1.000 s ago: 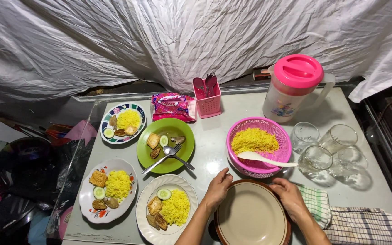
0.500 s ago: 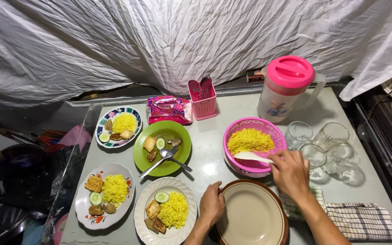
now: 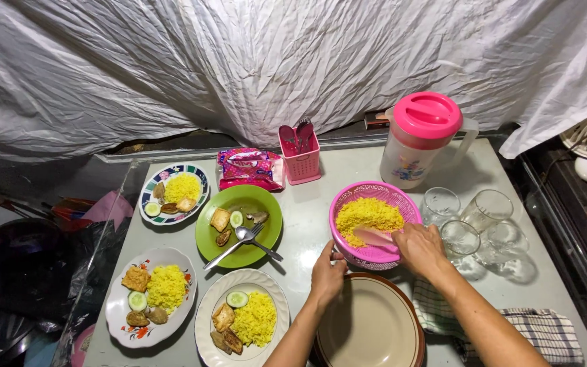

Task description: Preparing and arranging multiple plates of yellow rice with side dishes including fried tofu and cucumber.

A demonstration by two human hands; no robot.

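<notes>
A pink basket bowl (image 3: 402, 204) of yellow rice (image 3: 367, 214) sits right of centre on the table. My right hand (image 3: 421, 248) grips the handle of a white rice spoon (image 3: 377, 236) that lies in the rice. My left hand (image 3: 327, 272) holds the bowl's near rim at its left side. Just in front of the bowl, between my forearms, lies an empty cream plate with a brown rim (image 3: 368, 326).
Three plates of rice with sides (image 3: 173, 192) (image 3: 147, 295) (image 3: 242, 318) and a green plate with fork and spoon (image 3: 239, 224) fill the left. A pink-lidded jug (image 3: 421, 139), several glasses (image 3: 473, 224), a pink cutlery holder (image 3: 300, 156), a snack packet (image 3: 249, 168), and checked cloths (image 3: 538, 326) surround.
My right hand went from the empty plate's rim to the rice spoon and closed on its handle. My left hand left the plate and took the pink bowl's rim.
</notes>
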